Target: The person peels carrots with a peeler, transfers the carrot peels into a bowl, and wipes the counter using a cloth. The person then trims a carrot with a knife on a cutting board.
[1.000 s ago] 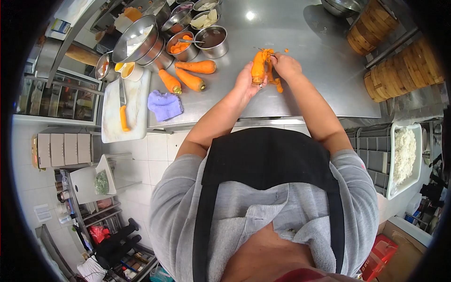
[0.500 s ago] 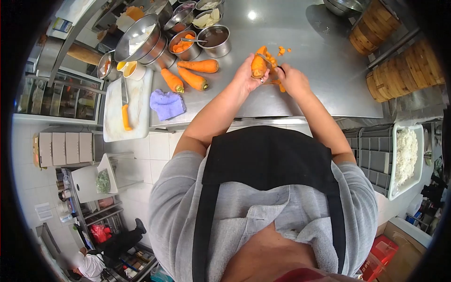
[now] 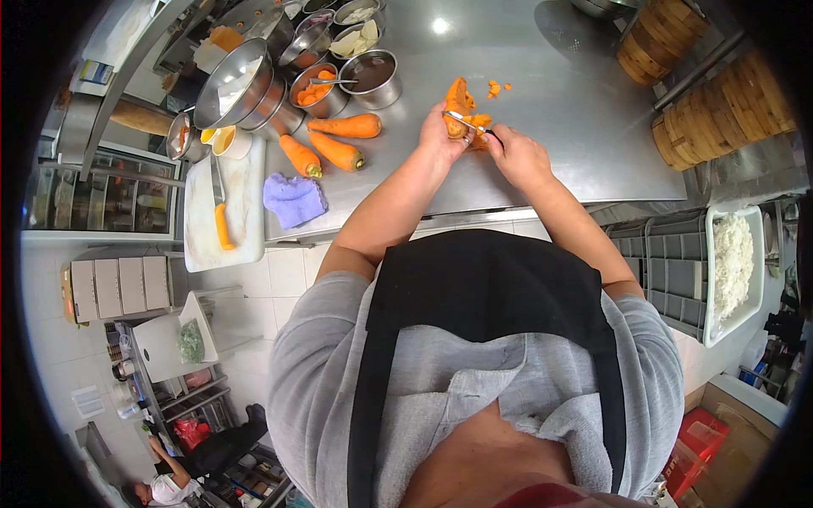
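Over the steel counter (image 3: pixel 559 161), a person in a black apron (image 3: pixel 487 292) works with both hands close together. The left hand (image 3: pixel 440 135) is wrapped around an orange carrot (image 3: pixel 456 95); whether the carrot touches the counter cannot be told. The right hand (image 3: pixel 519 157) is closed on the dark handle of a small bladed tool (image 3: pixel 462 121), its bright metal lying across the carrot. Orange peelings (image 3: pixel 480 120) bunch just beside it, and a few scraps (image 3: pixel 494 88) lie a little farther off. To the left, three more carrots (image 3: pixel 345 126) rest near a steel pot (image 3: pixel 377 96) of dark liquid. Nearer the counter's edge sit a crumpled purple cloth (image 3: pixel 294 201) and a white cutting board (image 3: pixel 244 199), bearing an orange-handled knife (image 3: pixel 222 224). Bamboo steamers (image 3: pixel 720 114) stand at the right.
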Demonstrator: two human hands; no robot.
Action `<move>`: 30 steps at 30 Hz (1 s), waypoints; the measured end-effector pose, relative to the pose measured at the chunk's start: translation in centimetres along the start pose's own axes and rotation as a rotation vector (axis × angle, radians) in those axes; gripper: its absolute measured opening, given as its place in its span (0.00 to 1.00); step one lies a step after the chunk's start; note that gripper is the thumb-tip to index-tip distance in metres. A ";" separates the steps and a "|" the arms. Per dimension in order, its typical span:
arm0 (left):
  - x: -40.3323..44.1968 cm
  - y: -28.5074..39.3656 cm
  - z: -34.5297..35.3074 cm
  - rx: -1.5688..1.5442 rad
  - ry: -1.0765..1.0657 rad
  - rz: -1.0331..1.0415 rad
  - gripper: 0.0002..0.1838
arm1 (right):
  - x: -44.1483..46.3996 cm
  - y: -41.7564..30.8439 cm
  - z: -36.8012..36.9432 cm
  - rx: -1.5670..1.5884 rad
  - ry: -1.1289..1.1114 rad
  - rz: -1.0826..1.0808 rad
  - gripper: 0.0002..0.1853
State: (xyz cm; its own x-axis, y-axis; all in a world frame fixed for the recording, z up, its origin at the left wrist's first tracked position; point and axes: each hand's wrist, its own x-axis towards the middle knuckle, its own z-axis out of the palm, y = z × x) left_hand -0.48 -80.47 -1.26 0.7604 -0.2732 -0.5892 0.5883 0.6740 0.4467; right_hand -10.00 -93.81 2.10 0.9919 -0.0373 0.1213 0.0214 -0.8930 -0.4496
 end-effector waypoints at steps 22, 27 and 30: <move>-0.5 0.8 -4.8 0.068 -0.147 -0.189 0.25 | 5.4 1.9 1.6 0.115 -0.160 0.161 0.24; 0.4 1.1 -3.3 0.266 -0.038 -0.034 0.24 | 1.7 0.5 0.7 0.160 -0.197 0.086 0.23; 0.4 0.7 -3.4 0.306 -0.047 0.001 0.23 | 1.8 0.5 0.8 0.154 -0.156 0.077 0.21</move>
State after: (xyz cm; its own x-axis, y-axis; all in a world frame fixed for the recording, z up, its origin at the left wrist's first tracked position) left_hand -0.72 -77.78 -3.51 0.7688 -0.3091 -0.5599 0.6376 0.4383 0.6336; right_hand -8.08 -93.96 1.44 0.9984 -0.0221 -0.0520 -0.0484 -0.8105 -0.5838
